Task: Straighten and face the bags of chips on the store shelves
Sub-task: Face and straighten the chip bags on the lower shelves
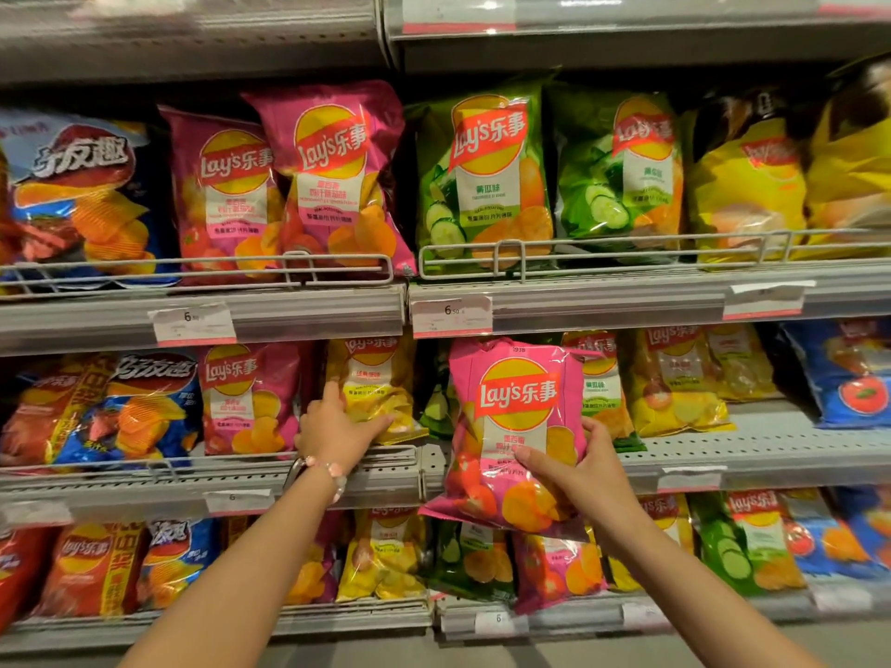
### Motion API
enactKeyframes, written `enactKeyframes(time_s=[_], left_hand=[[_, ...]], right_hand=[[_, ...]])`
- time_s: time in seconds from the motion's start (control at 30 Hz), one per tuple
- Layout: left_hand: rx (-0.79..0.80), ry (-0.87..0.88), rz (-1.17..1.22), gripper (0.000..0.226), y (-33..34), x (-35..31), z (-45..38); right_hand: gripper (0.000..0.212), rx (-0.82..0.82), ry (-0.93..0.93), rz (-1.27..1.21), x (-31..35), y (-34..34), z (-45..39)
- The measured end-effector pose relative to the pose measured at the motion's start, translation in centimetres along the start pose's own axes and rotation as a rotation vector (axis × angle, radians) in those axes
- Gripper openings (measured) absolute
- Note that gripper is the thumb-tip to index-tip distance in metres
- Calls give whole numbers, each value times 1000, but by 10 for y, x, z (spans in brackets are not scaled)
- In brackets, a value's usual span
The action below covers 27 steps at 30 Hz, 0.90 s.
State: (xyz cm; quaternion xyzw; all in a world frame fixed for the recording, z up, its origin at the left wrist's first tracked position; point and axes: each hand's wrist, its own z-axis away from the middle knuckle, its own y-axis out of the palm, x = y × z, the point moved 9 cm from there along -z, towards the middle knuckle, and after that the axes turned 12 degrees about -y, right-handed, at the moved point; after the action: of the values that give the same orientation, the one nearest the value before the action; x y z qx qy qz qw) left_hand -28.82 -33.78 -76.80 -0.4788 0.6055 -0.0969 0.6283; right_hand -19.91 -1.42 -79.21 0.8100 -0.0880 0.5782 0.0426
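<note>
Right hand grips a pink bag out in front of the middle shelf, clear of the row. Thumb lies across the bag's lower front; the other fingers are hidden behind it. Bag is upright, long axis near vertical, top tipped slightly left, label facing out.

Left hand reaches over the wire rail to a yellow bag on the same shelf. Fingers are spread and lie against its lower face, pressing it rather than pinching.

Matching pink bags stand left of the yellow one, so the held bag's slot probably lies left of the right hand. The left hand is nearer that slot.
</note>
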Motion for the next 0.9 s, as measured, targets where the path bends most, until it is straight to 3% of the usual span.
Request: enactKeyframes(time_s=[0.17, 0.43, 0.57, 0.7, 0.9], left_hand=[[45, 34, 283, 98, -9, -4, 2], [107, 163, 419, 96, -41, 21, 43], [68, 173, 453, 98, -60, 55, 66], [20, 155, 509, 96, -79, 83, 72], [-44, 182, 464, 96, -100, 120, 80]], right_hand=[[78, 18, -10, 3, 0, 7, -4], [80, 26, -81, 93, 10, 26, -18], [58, 57, -169, 161, 22, 52, -31], [51, 95, -234, 219, 30, 83, -42], [69, -49, -257, 325, 34, 99, -72]])
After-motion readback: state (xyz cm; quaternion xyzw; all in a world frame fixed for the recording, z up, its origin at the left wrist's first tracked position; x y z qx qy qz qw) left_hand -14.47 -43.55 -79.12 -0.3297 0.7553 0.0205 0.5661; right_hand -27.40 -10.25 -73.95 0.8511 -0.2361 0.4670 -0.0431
